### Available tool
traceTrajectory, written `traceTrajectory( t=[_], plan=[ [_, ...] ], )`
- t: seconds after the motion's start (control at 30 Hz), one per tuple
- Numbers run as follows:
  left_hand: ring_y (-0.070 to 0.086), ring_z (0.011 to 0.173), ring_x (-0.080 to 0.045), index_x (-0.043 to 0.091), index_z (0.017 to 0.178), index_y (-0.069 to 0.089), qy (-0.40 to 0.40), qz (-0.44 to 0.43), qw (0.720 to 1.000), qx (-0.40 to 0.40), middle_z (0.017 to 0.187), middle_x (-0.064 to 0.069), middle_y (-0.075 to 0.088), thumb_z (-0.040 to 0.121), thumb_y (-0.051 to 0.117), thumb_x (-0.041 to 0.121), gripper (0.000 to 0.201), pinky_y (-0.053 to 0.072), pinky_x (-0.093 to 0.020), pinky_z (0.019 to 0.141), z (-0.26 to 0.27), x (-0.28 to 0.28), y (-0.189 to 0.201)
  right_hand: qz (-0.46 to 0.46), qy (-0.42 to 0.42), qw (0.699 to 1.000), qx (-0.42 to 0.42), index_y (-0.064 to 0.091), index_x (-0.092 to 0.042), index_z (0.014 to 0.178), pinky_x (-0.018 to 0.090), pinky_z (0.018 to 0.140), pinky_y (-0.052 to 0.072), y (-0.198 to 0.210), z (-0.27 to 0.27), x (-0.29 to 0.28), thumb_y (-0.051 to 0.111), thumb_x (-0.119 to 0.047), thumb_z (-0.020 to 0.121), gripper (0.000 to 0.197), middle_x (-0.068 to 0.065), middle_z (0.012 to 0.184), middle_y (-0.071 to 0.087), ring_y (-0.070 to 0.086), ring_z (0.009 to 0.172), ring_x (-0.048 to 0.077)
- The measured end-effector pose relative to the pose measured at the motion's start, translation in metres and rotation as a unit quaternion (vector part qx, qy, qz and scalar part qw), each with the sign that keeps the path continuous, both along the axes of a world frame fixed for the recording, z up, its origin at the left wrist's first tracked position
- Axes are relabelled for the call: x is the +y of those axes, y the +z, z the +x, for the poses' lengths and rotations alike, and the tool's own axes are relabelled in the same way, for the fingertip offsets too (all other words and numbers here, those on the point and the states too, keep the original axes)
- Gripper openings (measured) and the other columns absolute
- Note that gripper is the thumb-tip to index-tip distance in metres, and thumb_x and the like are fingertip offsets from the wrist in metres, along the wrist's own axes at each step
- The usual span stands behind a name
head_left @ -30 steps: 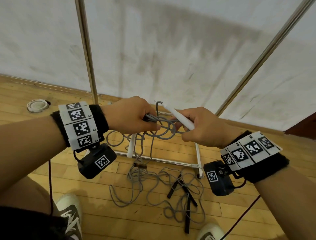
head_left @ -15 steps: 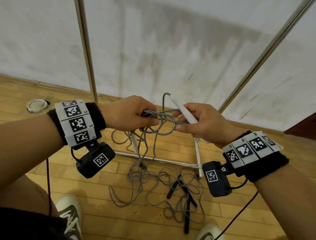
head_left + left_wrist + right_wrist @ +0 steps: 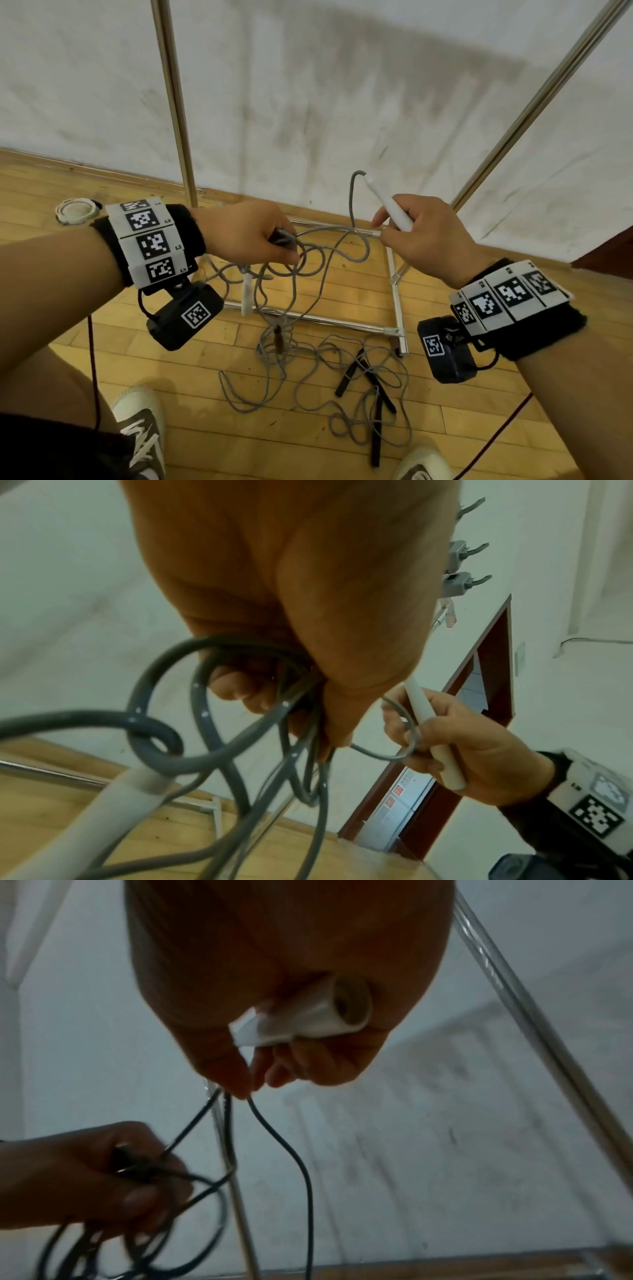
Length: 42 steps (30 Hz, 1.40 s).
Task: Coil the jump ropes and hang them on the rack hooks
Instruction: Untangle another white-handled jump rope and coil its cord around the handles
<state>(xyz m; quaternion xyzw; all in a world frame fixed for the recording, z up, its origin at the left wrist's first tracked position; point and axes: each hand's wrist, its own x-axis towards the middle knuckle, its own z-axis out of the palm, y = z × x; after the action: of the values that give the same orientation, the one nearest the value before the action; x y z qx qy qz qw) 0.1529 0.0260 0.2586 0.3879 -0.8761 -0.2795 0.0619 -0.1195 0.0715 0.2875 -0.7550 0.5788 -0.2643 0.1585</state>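
Grey jump rope between both hands, loops left, white handle right.

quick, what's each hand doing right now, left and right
Left hand: closed, gripping gathered loops of the grey jump rope cord.
Right hand: closed, holding the white plastic rope handle, thumb and fingertip pinching the cord.

**Grey rope half-coiled, another loose on the floor**

The grey jump rope hangs in loose loops, one white handle tilted toward 11 o'clock, the other dangling upright. At 6 o'clock, a black-handled rope sprawls tangled on the floor. Rack hooks jut out overhead.
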Motion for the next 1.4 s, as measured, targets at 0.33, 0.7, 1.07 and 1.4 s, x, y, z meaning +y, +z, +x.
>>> traceTrajectory(
  t=[0.33, 0.7, 1.07, 1.4],
  plan=[
    [0.058, 0.052, -0.007, 0.018, 0.076, 0.067, 0.002, -0.006, 0.997, 0.08, 0.066, 0.003, 0.066, 0.083, 0.057, 0.061, 0.044, 0.044, -0.012, 0.052, -0.021, 0.005, 0.012, 0.108, 0.105, 0.967, -0.206, 0.064, -0.023, 0.105, 0.008, 0.051, 0.04, 0.004, 0.041, 0.014, 0.061, -0.024, 0.076, 0.03, -0.009, 0.09, 0.068, 0.056, 0.061, -0.005],
    [0.059, 0.067, -0.015, 0.012, 0.097, 0.064, -0.075, 0.053, 0.993, 0.071, 0.075, 0.001, 0.062, 0.1, 0.055, 0.034, 0.024, 0.05, -0.031, 0.064, -0.019, 0.015, 0.014, 0.07, 0.056, 0.977, -0.193, 0.071, -0.013, 0.083, 0.019, 0.062, 0.049, -0.007, 0.047, 0.013, 0.073, -0.021, 0.087, 0.009, 0.0, 0.067, 0.069, 0.065, 0.063, 0.006],
    [0.071, 0.07, -0.01, 0.019, 0.088, 0.073, 0.052, 0.013, 0.993, 0.101, 0.077, 0.01, 0.075, 0.095, 0.062, 0.039, 0.023, 0.05, -0.016, 0.06, 0.003, -0.008, 0.013, 0.082, 0.005, 0.967, -0.243, 0.071, -0.025, 0.076, 0.018, 0.045, 0.042, -0.005, 0.015, 0.001, 0.077, -0.055, 0.069, 0.032, 0.001, 0.052, 0.061, 0.052, 0.045, 0.011],
    [0.068, 0.075, -0.001, 0.028, 0.099, 0.068, -0.012, -0.019, 0.999, 0.029, 0.079, 0.014, 0.072, 0.097, 0.058, 0.035, 0.012, 0.055, -0.025, 0.07, -0.008, 0.003, 0.012, 0.078, 0.025, 0.989, -0.125, 0.073, -0.024, 0.097, 0.028, 0.073, 0.055, -0.011, 0.016, 0.003, 0.078, -0.024, 0.081, 0.017, -0.006, 0.09, 0.074, 0.068, 0.08, 0.01]
  ],
)
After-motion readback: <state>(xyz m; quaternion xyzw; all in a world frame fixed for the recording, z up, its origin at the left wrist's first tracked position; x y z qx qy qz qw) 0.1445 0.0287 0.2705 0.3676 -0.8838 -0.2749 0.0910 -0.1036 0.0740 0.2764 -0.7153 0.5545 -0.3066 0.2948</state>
